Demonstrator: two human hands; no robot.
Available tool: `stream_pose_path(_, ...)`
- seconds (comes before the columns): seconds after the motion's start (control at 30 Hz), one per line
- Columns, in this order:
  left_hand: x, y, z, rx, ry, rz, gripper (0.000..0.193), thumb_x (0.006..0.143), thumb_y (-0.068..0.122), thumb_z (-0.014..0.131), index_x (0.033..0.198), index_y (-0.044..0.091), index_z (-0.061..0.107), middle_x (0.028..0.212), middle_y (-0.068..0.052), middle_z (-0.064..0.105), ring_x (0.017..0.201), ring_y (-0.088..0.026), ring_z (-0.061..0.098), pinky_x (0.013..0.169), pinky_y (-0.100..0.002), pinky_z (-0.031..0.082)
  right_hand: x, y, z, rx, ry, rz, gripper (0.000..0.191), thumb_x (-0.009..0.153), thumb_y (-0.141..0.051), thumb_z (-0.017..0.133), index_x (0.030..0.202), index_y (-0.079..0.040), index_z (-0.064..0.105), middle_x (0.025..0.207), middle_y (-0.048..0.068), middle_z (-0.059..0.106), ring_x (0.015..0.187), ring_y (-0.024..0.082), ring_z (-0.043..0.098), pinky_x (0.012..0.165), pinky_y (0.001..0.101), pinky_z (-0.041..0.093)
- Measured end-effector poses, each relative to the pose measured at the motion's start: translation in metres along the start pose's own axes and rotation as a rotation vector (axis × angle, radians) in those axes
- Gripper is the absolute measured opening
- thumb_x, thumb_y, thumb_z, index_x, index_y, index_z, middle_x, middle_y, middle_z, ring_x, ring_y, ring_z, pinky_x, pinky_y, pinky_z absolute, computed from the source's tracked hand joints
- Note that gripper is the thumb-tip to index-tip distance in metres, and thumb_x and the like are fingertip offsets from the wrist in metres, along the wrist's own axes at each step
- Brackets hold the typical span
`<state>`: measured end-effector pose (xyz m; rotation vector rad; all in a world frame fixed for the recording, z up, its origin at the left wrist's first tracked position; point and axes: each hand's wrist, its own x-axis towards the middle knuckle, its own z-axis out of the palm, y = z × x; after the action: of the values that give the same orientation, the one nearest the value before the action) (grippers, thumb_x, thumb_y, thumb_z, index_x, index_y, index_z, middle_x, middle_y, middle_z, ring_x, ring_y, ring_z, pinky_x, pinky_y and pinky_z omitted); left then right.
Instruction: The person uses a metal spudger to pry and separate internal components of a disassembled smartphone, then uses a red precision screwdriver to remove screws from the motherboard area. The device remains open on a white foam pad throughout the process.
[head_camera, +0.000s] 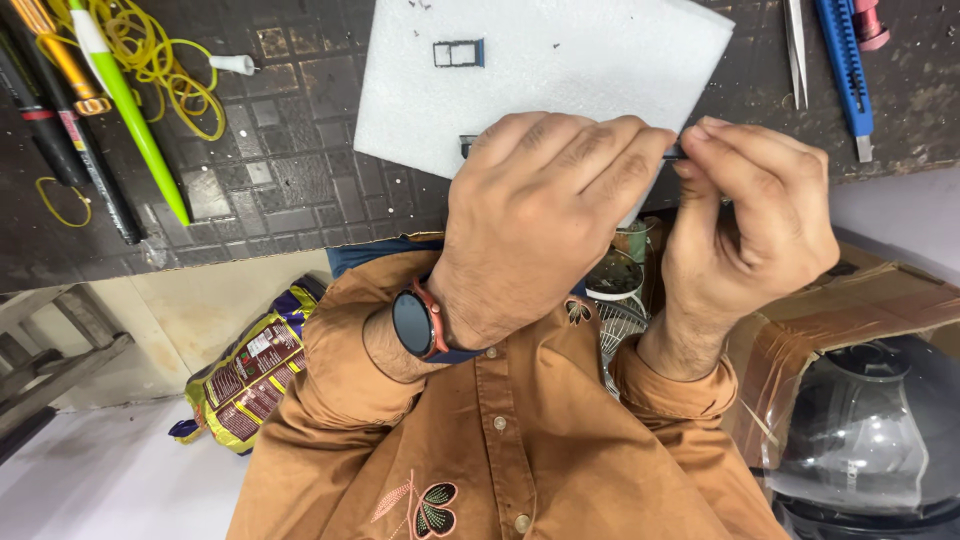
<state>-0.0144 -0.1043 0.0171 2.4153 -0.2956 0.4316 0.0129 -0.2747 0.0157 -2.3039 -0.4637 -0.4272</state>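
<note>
Left hand (545, 215) wraps over a thin dark device (467, 146), fingers closed on its edge, held just above the worktop (290, 170) edge in front of white foam (560, 70); right hand (745, 215) pinches the other end, fingertips together. Step looks like working the device's side edge, w/ a small tray (459, 53) lying out on the foam. Next move prob needs a steady two-hand grip & fine fingertip work.
</note>
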Motion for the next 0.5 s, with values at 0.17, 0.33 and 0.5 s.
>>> stream_pose_path(0.17,0.004,0.0,-0.008,-0.003,0.025,0.021,0.023,0.106,0.012,0.065,0.129,0.007,0.068,0.12,0.001,0.07,0.107,-0.014,0.067,0.098,-0.031,0.049,-0.005,0.012,0.012,0.369,0.057,0.146,0.039,0.1,-0.011,0.083,0.129,0.002,0.061,0.127,0.012,0.064,0.115,0.019,0.068,0.095,0.0259,0.06)
stream_pose_path(0.33,0.003,-0.001,-0.031,-0.21,0.055,0.025,0.021,0.102,0.007,0.072,0.123,0.007,0.072,0.119,-0.001,0.073,0.101,-0.015,0.07,0.09,-0.03,0.05,-0.017,0.015,0.006,0.447,0.167,0.217,0.028,0.102,-0.008,0.081,0.119,0.005,0.064,0.116,0.016,0.068,0.105,0.024,0.074,0.089,0.0323,0.067)
stream_pose_path(0.5,0.003,-0.002,-0.048,-0.511,0.068,-0.05,0.02,0.093,0.002,0.08,0.112,0.002,0.072,0.112,-0.007,0.074,0.103,-0.023,0.073,0.087,-0.032,0.058,-0.014,-0.002,-0.015,0.455,0.216,0.012,0.024,0.101,-0.004,0.085,0.117,0.002,0.068,0.109,0.012,0.069,0.098,0.022,0.07,0.084,0.0308,0.065)
